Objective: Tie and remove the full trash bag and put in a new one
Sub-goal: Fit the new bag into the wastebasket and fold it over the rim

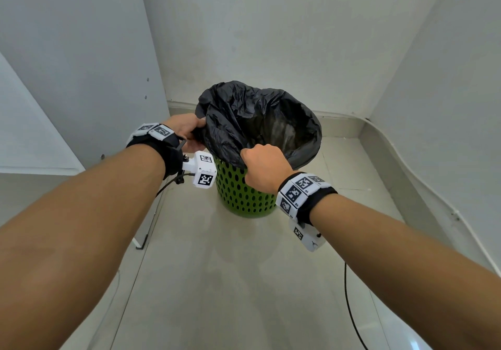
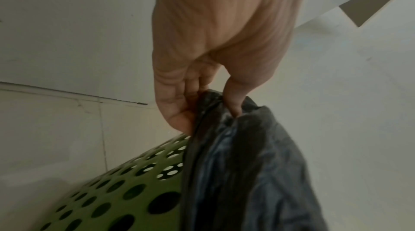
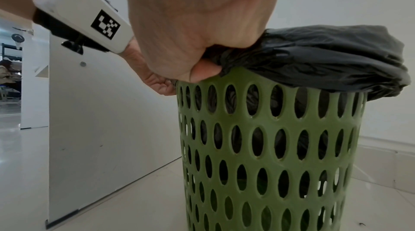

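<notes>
A green perforated bin [image 1: 238,195] [image 2: 125,187] [image 3: 269,146] stands on the floor in a corner. A black trash bag [image 1: 260,121] [image 2: 247,172] [image 3: 325,57] lines it, its mouth open and its edge folded over the rim. My left hand [image 1: 189,129] [image 2: 211,57] pinches the bag's edge at the left side of the rim, thumb and fingers on the plastic. My right hand [image 1: 260,167] [image 3: 197,27] grips a bunch of the bag's edge at the near side of the rim, fingers curled under. The bag's contents are dim and unclear.
White walls [image 1: 271,37] close in behind and to the right. A white panel [image 1: 81,64] [image 3: 101,128] stands close on the left of the bin. A black cable [image 1: 349,309] trails over the pale tiled floor [image 1: 230,282] at the right.
</notes>
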A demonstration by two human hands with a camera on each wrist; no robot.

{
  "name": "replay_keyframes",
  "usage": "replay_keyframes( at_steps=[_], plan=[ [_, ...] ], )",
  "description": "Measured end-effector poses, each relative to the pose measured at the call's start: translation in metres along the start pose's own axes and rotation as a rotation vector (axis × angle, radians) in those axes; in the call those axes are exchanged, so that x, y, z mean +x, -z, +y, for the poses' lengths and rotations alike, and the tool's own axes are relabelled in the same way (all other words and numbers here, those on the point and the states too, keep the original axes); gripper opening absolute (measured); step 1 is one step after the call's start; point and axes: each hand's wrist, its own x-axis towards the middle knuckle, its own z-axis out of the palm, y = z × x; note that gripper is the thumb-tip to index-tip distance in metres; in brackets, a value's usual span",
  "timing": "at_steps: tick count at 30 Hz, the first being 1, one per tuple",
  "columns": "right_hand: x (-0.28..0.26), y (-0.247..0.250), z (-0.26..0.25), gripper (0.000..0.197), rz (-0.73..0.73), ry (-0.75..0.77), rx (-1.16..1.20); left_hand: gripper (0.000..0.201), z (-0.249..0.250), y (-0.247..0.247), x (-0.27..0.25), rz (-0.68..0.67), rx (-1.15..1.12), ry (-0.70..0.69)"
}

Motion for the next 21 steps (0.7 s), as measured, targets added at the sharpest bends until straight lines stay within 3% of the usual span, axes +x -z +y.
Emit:
replay_keyframes(
  at_steps=[2,5,8,14,21],
  plan=[
    [0.002,0.0,0.0,0.013,0.001,-0.012,0.0,0.009,-0.006,0.004,0.002,-0.001,-0.07,-0.006],
    [0.003,0.0,0.0,0.012,0.0,-0.015,0.005,0.036,-0.017,0.02,0.006,-0.062,-0.227,0.066],
    [0.003,0.0,-0.001,0.011,0.009,-0.013,0.012,0.049,-0.022,0.027,0.006,-0.173,-0.193,0.158],
    [0.005,0.0,-0.001,0.01,0.007,-0.021,0.019,0.038,-0.019,0.022,0.006,-0.185,-0.225,0.143],
    [0.004,0.0,-0.002,0.01,0.002,-0.027,0.015,0.014,-0.012,0.011,0.002,-0.108,-0.167,0.064]
  ],
)
